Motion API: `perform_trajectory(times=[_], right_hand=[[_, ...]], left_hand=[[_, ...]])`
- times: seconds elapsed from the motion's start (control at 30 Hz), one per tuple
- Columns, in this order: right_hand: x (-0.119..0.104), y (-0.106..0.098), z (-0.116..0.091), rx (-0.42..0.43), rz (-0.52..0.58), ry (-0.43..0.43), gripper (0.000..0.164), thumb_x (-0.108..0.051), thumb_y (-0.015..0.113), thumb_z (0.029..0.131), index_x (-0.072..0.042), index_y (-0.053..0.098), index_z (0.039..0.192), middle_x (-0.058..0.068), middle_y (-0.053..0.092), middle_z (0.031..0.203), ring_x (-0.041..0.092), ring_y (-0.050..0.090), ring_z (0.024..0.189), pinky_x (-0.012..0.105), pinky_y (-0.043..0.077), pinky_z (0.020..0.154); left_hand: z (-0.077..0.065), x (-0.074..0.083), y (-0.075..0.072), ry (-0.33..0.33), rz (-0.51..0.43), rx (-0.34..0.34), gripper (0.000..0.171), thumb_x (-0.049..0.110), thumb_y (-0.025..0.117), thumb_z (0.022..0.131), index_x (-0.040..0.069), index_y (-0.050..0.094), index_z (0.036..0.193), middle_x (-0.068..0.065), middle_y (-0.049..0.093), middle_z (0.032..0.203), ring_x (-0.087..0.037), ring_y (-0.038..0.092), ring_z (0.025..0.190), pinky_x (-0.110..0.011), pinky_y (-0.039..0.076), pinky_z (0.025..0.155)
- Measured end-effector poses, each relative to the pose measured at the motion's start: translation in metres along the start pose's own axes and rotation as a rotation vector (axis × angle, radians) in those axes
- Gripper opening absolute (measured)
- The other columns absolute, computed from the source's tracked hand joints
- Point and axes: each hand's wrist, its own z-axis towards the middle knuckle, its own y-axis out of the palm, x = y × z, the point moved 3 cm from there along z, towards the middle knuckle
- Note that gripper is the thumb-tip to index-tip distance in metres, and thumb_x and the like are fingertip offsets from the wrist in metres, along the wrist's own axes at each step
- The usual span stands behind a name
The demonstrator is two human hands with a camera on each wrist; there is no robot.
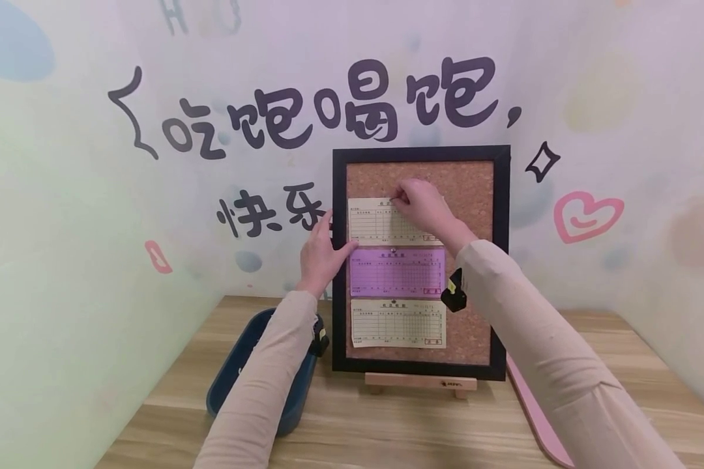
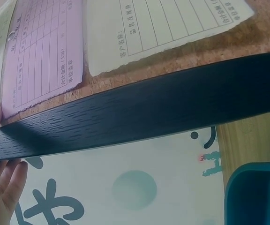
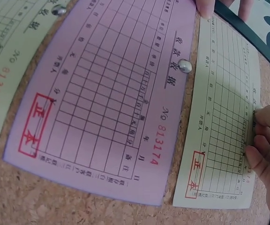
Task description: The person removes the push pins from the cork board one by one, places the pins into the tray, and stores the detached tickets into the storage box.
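A cork board (image 1: 469, 260) in a black frame (image 1: 339, 312) stands upright. At its left side my left hand (image 1: 321, 259) grips the frame, thumb in front and fingers behind. Three receipt slips are stacked on the cork: a pale yellow top slip (image 1: 366, 225), a purple slip (image 1: 396, 277) and a pale yellow bottom slip (image 1: 396, 329). Silver pushpins hold the lower two, one showing on the purple slip (image 3: 185, 66). My right hand (image 1: 425, 205) pinches a pushpin, mostly hidden by the fingertips, at the top slip's upper middle edge.
A small wooden easel (image 1: 420, 381) supports the frame on the wood-grain table (image 1: 410, 430). To the left, a dark blue tray (image 1: 296, 413) lies partly under my left forearm. A pink board (image 1: 536, 417) lies at right. Behind stands a wall (image 1: 651, 117) with painted lettering.
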Motion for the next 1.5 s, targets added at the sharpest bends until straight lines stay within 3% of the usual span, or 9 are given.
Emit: perform_trajectory(times=[0.23,0.67,0.8,1.13,1.5], right_hand=[[-0.003,0.002,-0.001,0.024,-0.018,0.006,0.010,-0.008,0.054,0.089,0.000,0.060,0.094,0.013,0.060,0.090,0.024,0.053,0.080,0.037,0.043,0.074],[-0.008,0.002,0.002,-0.067,-0.139,0.084,0.014,-0.009,0.046,0.093,0.000,0.056,0.096,0.013,0.057,0.093,0.027,0.053,0.089,0.039,0.043,0.081],[-0.006,-0.001,0.001,-0.087,-0.103,0.085,0.013,-0.007,0.046,0.092,0.001,0.055,0.097,0.013,0.057,0.093,0.026,0.052,0.087,0.039,0.043,0.080],[0.004,-0.006,-0.005,-0.099,0.136,0.040,0.007,-0.001,0.048,0.089,0.001,0.054,0.092,0.013,0.055,0.089,0.024,0.049,0.080,0.036,0.041,0.074],[0.007,-0.002,-0.017,-0.063,0.209,-0.007,0.005,-0.002,0.050,0.090,0.001,0.053,0.090,0.013,0.053,0.085,0.023,0.048,0.076,0.035,0.042,0.069]], left_hand=[[0.001,0.000,0.000,0.008,0.010,0.015,0.079,0.035,0.072,0.076,0.005,0.034,0.138,-0.015,0.045,0.133,-0.029,0.055,0.106,-0.039,0.045,0.086],[0.000,0.003,0.001,0.019,0.006,0.005,0.078,0.034,0.072,0.076,0.007,0.034,0.138,-0.016,0.050,0.127,-0.028,0.056,0.103,-0.039,0.046,0.084],[0.000,0.004,0.001,0.020,0.005,-0.003,0.078,0.035,0.072,0.076,0.007,0.033,0.139,-0.016,0.049,0.127,-0.028,0.056,0.103,-0.040,0.046,0.083],[0.001,0.005,0.000,0.021,0.013,-0.003,0.079,0.036,0.072,0.076,0.005,0.033,0.138,-0.016,0.047,0.131,-0.028,0.056,0.104,-0.039,0.046,0.085],[0.001,0.004,-0.002,0.001,0.063,-0.023,0.079,0.037,0.071,0.076,0.007,0.032,0.139,-0.015,0.052,0.124,-0.027,0.059,0.094,-0.038,0.048,0.075]])
